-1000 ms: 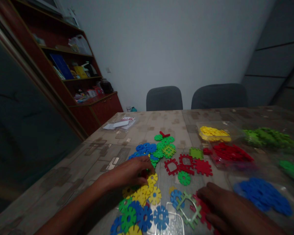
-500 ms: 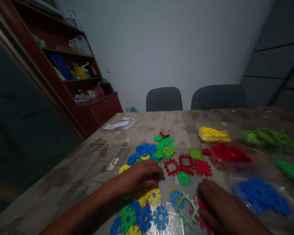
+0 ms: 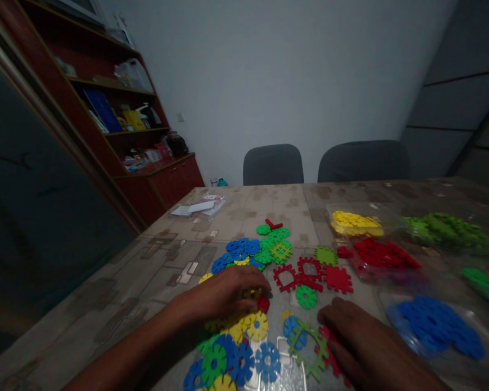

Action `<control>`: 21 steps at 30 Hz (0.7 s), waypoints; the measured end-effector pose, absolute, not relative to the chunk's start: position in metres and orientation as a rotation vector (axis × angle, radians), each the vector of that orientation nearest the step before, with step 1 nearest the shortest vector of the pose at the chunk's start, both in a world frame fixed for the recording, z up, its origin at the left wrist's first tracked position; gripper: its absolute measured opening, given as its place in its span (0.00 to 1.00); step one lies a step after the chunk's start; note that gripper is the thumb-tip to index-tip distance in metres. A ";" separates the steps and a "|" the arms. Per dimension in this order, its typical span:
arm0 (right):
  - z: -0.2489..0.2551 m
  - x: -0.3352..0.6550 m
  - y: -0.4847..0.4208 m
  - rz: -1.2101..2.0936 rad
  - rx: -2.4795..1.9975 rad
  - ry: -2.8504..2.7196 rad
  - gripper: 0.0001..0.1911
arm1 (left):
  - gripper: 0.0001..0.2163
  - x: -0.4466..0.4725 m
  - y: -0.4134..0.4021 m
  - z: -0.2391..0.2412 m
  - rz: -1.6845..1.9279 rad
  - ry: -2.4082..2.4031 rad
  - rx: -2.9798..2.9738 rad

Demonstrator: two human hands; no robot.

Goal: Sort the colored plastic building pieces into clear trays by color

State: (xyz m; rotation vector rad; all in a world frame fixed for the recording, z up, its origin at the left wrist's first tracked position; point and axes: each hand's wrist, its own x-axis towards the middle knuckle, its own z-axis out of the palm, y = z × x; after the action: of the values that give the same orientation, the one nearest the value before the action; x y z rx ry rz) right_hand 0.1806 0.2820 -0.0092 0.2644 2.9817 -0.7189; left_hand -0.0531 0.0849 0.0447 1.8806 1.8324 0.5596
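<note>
My left hand (image 3: 224, 296) lies over a heap of flat plastic gear pieces (image 3: 238, 347) in yellow, blue and green, fingers curled onto a yellow piece (image 3: 250, 294) with a small red piece (image 3: 263, 303) at the fingertips. My right hand (image 3: 358, 339) rests palm down on the table, fingers together, covering red pieces (image 3: 328, 353) beside a light green square frame (image 3: 307, 350). Beyond the hands lie red square frames (image 3: 309, 274), a green gear (image 3: 306, 296) and a cluster of blue and green pieces (image 3: 256, 250).
Clear bags hold sorted pieces at the right: yellow (image 3: 354, 221), red (image 3: 385, 255), light green (image 3: 446, 231), blue (image 3: 436, 326). A plastic packet (image 3: 199, 207) lies at the far left of the table (image 3: 146, 271). Two grey chairs (image 3: 274, 163) stand behind, a wooden shelf unit (image 3: 118, 114) at left.
My left hand has slid right and a little toward me across the yellow pieces, uncovering a yellow gear at its left. My right hand has shifted slightly left.
</note>
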 end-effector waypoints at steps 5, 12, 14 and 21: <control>0.015 0.168 0.270 -0.686 0.252 2.970 0.11 | 0.07 -0.068 0.076 0.054 0.514 2.005 1.872; 0.036 0.131 0.236 -0.893 -0.045 2.966 0.28 | 0.05 -0.087 0.069 0.053 0.350 2.201 1.770; 0.032 0.118 0.230 -0.921 -0.135 2.997 0.32 | 0.06 -0.087 0.069 0.052 0.353 2.191 1.780; 0.012 0.093 0.228 -0.753 -0.052 3.047 0.06 | 0.07 -0.082 0.068 0.052 0.295 2.096 1.694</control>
State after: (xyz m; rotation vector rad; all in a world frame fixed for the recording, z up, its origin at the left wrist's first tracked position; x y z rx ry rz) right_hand 0.0928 0.2277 0.0116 -0.0518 3.0473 -0.7528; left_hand -0.0825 0.0678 0.0521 1.6942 2.0964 0.2952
